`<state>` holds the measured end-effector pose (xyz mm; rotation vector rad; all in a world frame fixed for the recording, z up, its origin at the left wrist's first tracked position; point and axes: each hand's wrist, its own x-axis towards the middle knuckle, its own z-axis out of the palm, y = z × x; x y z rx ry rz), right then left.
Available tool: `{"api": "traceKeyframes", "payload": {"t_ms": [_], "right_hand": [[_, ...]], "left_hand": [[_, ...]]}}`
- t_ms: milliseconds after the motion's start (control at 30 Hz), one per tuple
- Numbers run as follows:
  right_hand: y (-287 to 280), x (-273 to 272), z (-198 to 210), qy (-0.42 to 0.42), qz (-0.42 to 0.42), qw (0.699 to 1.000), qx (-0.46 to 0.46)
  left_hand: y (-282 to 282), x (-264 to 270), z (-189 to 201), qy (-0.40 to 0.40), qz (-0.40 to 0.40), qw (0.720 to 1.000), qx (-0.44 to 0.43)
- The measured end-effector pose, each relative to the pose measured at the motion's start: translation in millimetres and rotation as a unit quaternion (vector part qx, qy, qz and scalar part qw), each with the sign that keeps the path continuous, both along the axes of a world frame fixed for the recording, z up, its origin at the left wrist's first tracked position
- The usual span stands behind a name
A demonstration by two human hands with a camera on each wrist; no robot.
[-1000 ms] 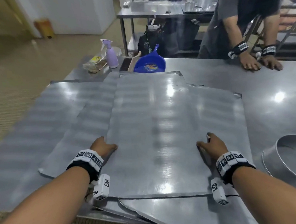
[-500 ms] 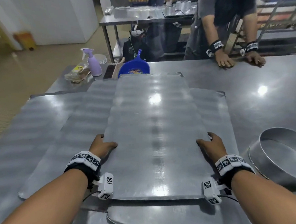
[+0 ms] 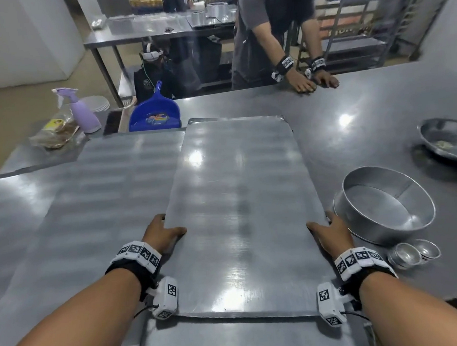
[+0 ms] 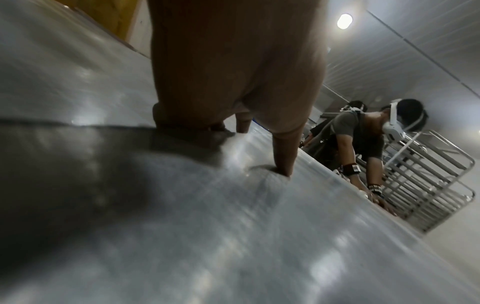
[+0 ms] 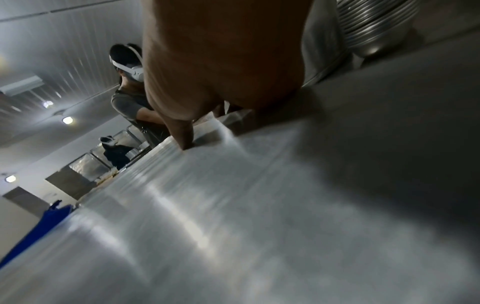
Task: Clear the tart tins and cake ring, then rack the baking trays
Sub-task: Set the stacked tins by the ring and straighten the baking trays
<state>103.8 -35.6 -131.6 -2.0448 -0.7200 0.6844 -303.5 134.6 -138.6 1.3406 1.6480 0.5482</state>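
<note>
Now I hold the top baking tray [image 3: 240, 212] by its two long sides: my left hand [image 3: 160, 234] grips the left edge with the thumb lying on the top face and the fingers curled over the rim, and my right hand [image 3: 330, 233] grips the right edge in the same way. From the left wrist view I see the thumb [image 4: 284, 158] pressing on the metal, and from the right wrist view the right hand [image 5: 221, 61] is also pressing its thumb on the tray face. This tray lies flat over other baking trays: one wide tray [image 3: 111, 196] is showing to the left under it, and another tray [image 3: 232, 338] comes out at the near side. All tray faces that I can see carry nothing. To the right, on the steel surface [image 3: 365, 105], stands the cake ring [image 3: 385, 211], just beside my right hand; I see only bare metal inside it. Near it, closer to me, sit small tart tins [image 3: 414, 253], which look stacked. Farther right is a shallow metal bowl [image 3: 450, 140] with some pale crumbs in it. At the far left corner I see a blue dustpan [image 3: 154, 116] just beyond the trays, a lilac spray bottle [image 3: 82, 112] and a plastic bag [image 3: 56, 131] with something brown inside. Across the surface another person [image 3: 274, 23] leans with both hands on it, in front of a metal rack [image 3: 368, 30].
</note>
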Motion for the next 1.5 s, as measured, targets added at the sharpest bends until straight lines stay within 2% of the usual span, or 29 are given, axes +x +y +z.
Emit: {"api": "traceKeyframes", "payload": {"t_ms": [133, 300, 433, 667, 933, 1067, 1267, 1500], "right_hand": [[-10.8, -1.4, 1.9, -0.009, -0.003, 1.0, -0.003], [-7.8, 7.8, -14.2, -0.046, 0.026, 0.998, -0.045], [-8.7, 6.7, -12.0, -0.082, 0.036, 0.992, -0.089], [3.6, 3.5, -17.2, -0.049, 0.062, 0.994, -0.079], [41.6, -21.8, -15.7, -0.044, 0.123, 0.988, -0.08], [47.0, -20.7, -20.5, -0.043, 0.14, 0.985, -0.095], [43.0, -20.8, -22.6, -0.054, 0.145, 0.983, -0.099], [44.0, -19.0, -24.9, -0.086, 0.163, 0.976, -0.117]], "left_hand": [[-3.9, 2.4, 1.9, 0.045, -0.025, 0.999, 0.006], [-3.1, 4.0, -3.0, 0.037, -0.037, 0.999, 0.01], [-1.9, 1.5, -7.1, 0.017, -0.041, 0.999, 0.019], [-8.1, -9.0, -1.1, -0.024, -0.014, 0.999, 0.02], [-15.7, -63.4, -18.2, -0.057, 0.058, 0.997, -0.003], [-23.5, -64.8, -12.3, -0.062, 0.055, 0.997, 0.002], [-29.8, -64.9, -3.8, -0.017, 0.035, 0.999, 0.01], [-24.0, -61.9, 9.0, 0.102, -0.045, 0.994, -0.014]]}}
